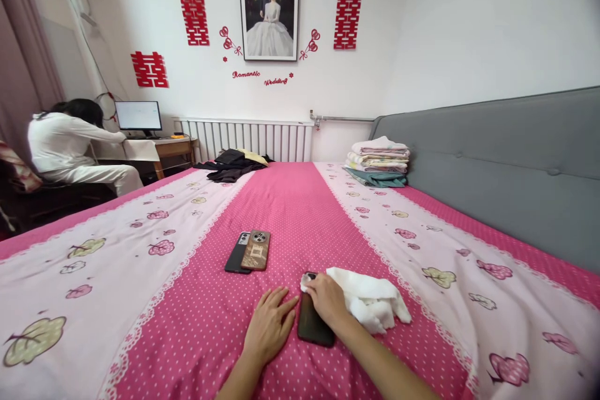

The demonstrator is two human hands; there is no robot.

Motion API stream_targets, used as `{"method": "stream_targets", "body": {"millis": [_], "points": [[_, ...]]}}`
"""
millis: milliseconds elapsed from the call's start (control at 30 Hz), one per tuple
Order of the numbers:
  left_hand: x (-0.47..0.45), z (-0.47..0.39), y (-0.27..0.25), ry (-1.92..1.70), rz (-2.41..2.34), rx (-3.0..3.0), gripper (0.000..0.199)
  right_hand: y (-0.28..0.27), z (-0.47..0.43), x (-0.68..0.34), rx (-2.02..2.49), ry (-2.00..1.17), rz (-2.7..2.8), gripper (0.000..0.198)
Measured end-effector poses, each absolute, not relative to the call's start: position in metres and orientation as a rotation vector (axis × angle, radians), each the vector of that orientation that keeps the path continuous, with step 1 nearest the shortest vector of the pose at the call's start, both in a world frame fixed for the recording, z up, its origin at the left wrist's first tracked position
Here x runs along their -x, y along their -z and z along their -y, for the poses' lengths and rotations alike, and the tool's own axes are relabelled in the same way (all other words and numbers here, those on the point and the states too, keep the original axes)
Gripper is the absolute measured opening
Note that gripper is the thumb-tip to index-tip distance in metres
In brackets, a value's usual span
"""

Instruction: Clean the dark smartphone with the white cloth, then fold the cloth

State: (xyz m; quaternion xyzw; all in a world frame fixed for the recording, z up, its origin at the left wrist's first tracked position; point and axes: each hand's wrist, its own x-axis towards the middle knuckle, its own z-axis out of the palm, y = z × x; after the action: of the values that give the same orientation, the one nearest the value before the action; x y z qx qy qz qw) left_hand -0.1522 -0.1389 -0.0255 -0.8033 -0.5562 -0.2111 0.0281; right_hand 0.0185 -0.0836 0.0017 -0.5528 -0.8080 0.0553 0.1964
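Observation:
My right hand point(327, 300) presses a bunched bit of white cloth point(370, 297) onto the top end of a dark phone point(315, 328), near its camera. The rest of the cloth spreads out to the right of the hand. This phone lies back side up on the bed, and my right hand and forearm cover part of it. Just left of it, my left hand point(270, 325) rests flat on the sheet with fingers spread, holding nothing. Farther off, a brown patterned phone point(256, 251) lies partly over a black phone point(237, 257), cameras facing up.
The bed carries a pink dotted sheet point(285, 200). Folded linens point(379, 159) are stacked at the right by the grey headboard point(492, 162). Dark clothes point(232, 164) lie at the far edge. A person point(75, 137) leans over a desk with a monitor point(138, 116) at left.

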Motion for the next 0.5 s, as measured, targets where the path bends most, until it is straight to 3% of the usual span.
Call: {"method": "stream_targets", "body": {"millis": [500], "points": [[0.157,0.143,0.030,0.621,1.711,2.443,0.036,-0.004,0.151,-0.045,1.058,-0.364,2.484,0.020]]}}
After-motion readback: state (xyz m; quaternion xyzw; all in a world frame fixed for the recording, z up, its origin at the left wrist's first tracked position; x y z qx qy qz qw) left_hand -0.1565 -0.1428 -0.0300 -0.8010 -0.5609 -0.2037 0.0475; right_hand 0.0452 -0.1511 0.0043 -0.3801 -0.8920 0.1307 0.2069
